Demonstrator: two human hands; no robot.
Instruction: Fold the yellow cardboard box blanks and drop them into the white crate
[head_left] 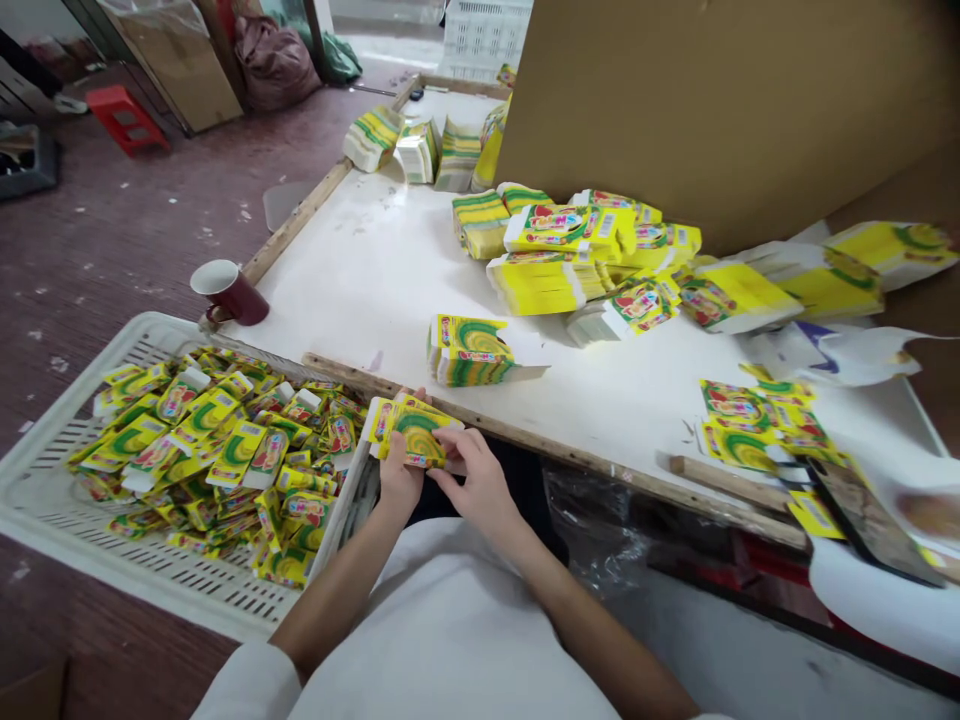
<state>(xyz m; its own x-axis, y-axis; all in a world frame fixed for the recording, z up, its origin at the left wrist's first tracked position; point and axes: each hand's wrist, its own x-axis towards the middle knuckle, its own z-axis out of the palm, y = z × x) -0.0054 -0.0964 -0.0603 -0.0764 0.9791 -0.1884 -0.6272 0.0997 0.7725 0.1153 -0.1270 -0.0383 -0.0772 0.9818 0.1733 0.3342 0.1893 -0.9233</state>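
- Head view: the cartons (414, 430) in hand are above the person's lap, at the table's near edge, between the basket and the standing stack (471, 352).
- Their long axis runs roughly left to right, dipping slightly rightward; the right end meets the right fingertips.
- The left hand (400, 480) holds them, thumb across the printed face, fingers behind.
- The right hand (480, 482) has thumb and fingers drawn narrow at that end, touching; whether they pinch a flap, I cannot tell.
- The left hand is nearer the basket (142, 325), just to its left; the stack lies beyond both hands, a little to the right.
- Counts in hand: at least two cartons, overlapping; the exact number is hidden.
- On the table (352, 265): one standing stack nearby, one mug (244, 300) at the left edge, four bundles (457, 155) at the far end, and a heaped pile (559, 240) too jumbled to count.
- One basket, with loose cartons too many to count; one red stool (127, 118) on the floor.
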